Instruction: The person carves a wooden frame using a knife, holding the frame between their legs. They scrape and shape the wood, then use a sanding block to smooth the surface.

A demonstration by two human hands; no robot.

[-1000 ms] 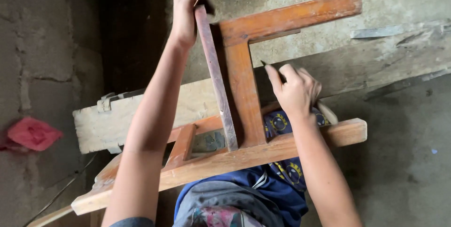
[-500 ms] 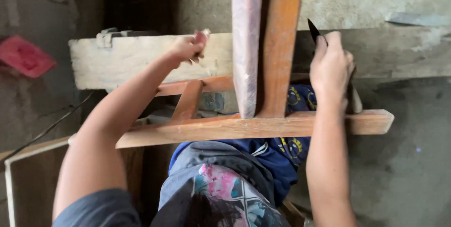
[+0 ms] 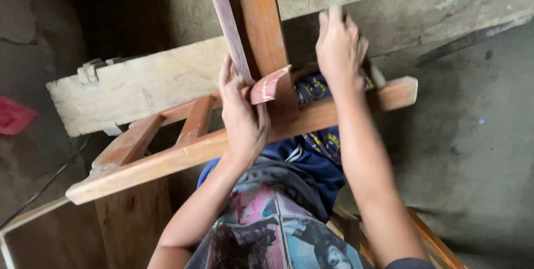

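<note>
Your left hand (image 3: 242,116) has a tight grip on a bent piece of sandpaper (image 3: 268,85), pressed against the thin slat (image 3: 227,21) of the wooden frame (image 3: 222,138) across your lap. Your right hand (image 3: 340,46) is closed around the thick post (image 3: 264,30). The paper looks light and floppy, so pinch its fold. The frame looks stiff and heavy. Half a second ago your left hand was farther left, off the slat.

Matt reddish wooden frame (image 3: 261,130), rough sandpaper (image 3: 268,85)
</note>
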